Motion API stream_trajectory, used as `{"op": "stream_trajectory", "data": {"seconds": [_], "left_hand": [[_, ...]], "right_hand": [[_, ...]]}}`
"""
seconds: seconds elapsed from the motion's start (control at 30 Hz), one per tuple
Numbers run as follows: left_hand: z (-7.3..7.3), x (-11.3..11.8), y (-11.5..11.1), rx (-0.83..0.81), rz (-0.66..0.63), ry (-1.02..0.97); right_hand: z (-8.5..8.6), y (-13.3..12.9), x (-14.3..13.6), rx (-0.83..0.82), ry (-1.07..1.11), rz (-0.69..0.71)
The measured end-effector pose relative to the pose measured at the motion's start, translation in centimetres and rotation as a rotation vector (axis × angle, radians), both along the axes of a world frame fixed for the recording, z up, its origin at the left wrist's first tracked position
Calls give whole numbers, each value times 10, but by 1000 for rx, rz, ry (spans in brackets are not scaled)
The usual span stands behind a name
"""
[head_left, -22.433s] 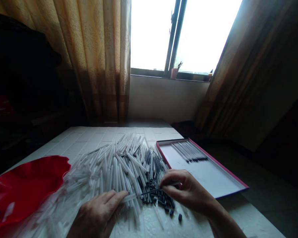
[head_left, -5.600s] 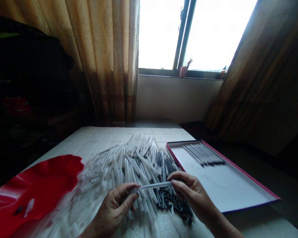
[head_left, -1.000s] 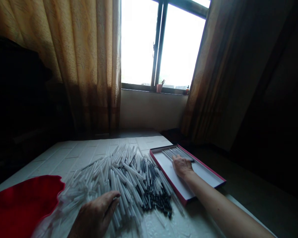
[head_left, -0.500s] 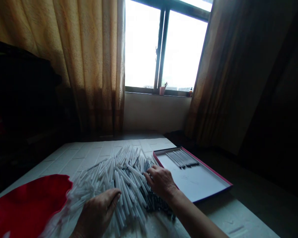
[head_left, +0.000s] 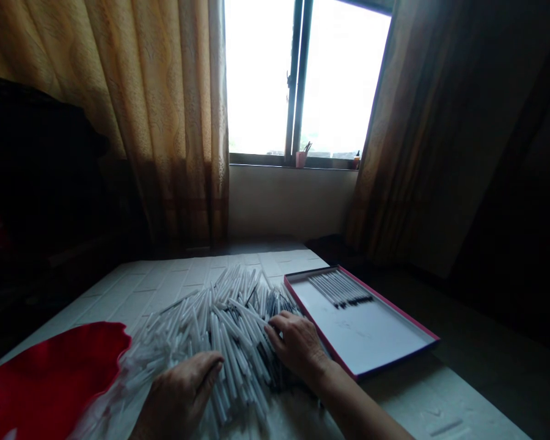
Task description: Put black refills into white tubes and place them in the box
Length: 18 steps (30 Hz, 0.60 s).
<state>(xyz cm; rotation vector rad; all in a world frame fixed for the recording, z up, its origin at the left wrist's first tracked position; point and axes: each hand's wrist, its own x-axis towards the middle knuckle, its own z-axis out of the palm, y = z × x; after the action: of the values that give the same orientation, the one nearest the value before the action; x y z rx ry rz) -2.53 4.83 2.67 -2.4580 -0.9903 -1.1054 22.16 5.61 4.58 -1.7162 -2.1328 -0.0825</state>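
A big heap of thin whitish, translucent tubes (head_left: pixel 231 342) that look like pen barrels lies in front of me, with darker pieces mixed in on its right side. My left hand (head_left: pixel 181 391) rests at the heap's near left edge, thumb against curled fingers; whatever is inside it is hidden. At the right side of the heap, my right hand (head_left: pixel 297 342) bends its fingers and thumb down among the dark-ended pieces, the fingertips partly hidden. Close beside it lies a shallow white tray (head_left: pixel 376 345) with a red and dark rim, holding a row of slim dark-ended sticks (head_left: pixel 341 288).
A red plastic sheet or bag (head_left: pixel 50 379) lies on the table's left side. The white table (head_left: pixel 151 278) has a brick pattern. Beyond it are curtains (head_left: pixel 174 122) and a window, with a pink cup (head_left: pixel 301 159) of sticks on the sill.
The view has tilted down slightly. My right hand stays at the heap's right side, its fingers shifted slightly; my left hand has hardly moved.
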Motion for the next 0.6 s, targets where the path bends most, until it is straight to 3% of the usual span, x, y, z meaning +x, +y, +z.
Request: {"op": "stream_trajectory", "data": {"seconds": [0.13,0.3,0.43,0.6], "left_hand": [[4,-1,-4,20,23,-40],[15,2,-17,116,-67,-13],[20,8,-22,174,-67,114],[14,13,-20,108,-97,104]], "right_hand": [[5,-13,-2,-11,61,172],[12,-30,-8,-25,131,391],[15,-32,-6,-51,371,617],[13,-18,10,-95,494,531]]}}
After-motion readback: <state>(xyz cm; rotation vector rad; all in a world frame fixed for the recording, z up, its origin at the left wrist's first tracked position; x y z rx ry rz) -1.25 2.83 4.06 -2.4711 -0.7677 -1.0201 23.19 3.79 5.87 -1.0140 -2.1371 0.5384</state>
